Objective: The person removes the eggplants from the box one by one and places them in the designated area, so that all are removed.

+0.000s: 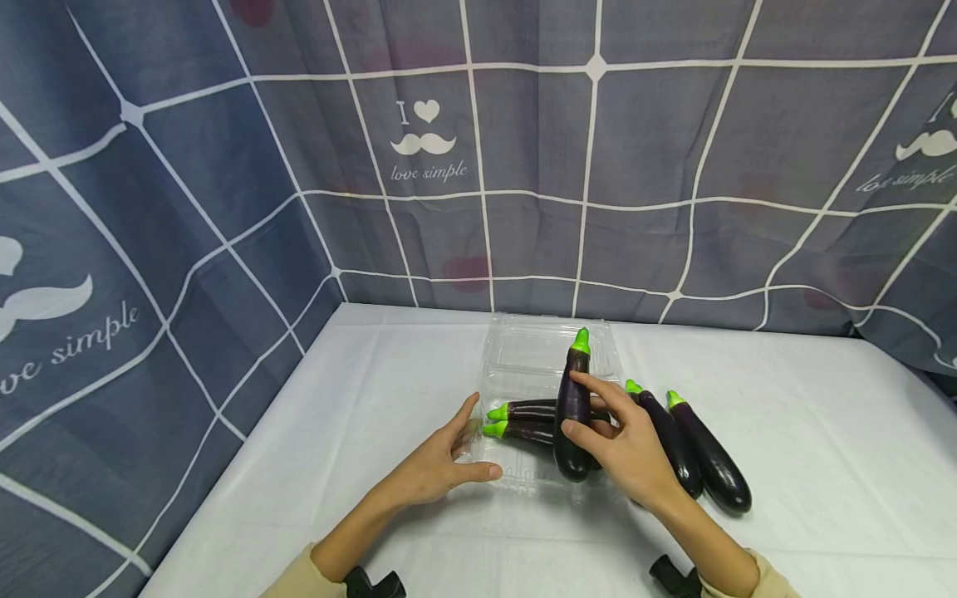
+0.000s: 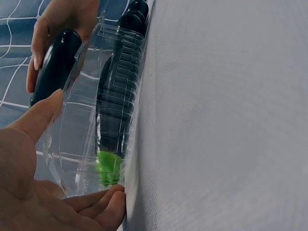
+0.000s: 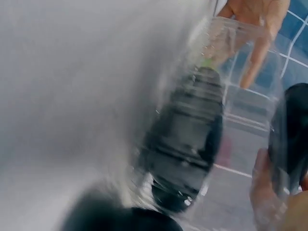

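A dark purple eggplant point(image 1: 572, 407) with a bright green stem is gripped in my right hand point(image 1: 624, 444), between thumb and fingers, stem pointing away. It is held over the clear plastic clamshell box point(image 1: 516, 473), whose lid point(image 1: 529, 345) lies open at the back. Inside the box, an upper eggplant point(image 1: 532, 410) and a lower eggplant point(image 1: 529, 431) lie side by side, stems to the left, partly hidden by the held one. My left hand point(image 1: 441, 465) is spread at the box's left end, thumb by the rim and fingers along the wall point(image 2: 91, 159).
To the right of the box, an eggplant point(image 1: 673, 444) and an outer eggplant point(image 1: 710, 457) lie on the white tablecloth point(image 1: 830, 448). A grey checked curtain point(image 1: 538, 166) stands behind the table and along the left side.
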Motion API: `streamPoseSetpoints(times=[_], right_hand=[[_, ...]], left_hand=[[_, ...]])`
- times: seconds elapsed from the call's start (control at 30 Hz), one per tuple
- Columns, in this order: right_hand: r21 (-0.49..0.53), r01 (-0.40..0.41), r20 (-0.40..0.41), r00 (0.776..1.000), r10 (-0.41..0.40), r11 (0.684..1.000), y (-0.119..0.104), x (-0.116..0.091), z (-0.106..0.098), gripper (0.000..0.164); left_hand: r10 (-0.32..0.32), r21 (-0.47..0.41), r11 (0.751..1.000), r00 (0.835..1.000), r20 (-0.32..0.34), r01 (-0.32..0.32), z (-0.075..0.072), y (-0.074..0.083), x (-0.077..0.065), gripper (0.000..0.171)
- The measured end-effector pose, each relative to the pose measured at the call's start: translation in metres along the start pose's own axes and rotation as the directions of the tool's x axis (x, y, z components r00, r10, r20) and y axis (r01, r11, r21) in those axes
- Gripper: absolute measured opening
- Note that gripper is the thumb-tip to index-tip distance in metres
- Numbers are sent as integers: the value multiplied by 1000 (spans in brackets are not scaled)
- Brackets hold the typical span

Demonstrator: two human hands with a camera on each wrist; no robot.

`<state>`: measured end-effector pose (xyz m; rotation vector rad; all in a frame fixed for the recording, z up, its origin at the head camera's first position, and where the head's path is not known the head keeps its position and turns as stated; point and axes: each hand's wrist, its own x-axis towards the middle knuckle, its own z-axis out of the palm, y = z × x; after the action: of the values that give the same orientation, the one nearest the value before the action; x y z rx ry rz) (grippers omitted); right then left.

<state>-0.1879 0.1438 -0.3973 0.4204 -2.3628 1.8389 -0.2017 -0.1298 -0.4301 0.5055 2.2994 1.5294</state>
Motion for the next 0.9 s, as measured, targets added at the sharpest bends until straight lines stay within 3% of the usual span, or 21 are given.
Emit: streamPoseSetpoints(times=[0.2, 0.53, 0.9], right_hand=[[-60, -23, 40, 999, 26, 998, -11, -5, -17, 56], [-181, 4, 87, 996, 12, 984, -9, -15, -54, 54], [-415, -16, 44, 998, 38, 910, -2, -36, -110, 54]], left_hand=[[-7, -3, 1000, 1000, 12, 7, 1, 0, -1, 107], [-4, 3, 1000, 1000, 5, 4, 0, -1, -2, 106], [12, 10, 1000, 1000, 4, -12, -1, 1, -2, 106]])
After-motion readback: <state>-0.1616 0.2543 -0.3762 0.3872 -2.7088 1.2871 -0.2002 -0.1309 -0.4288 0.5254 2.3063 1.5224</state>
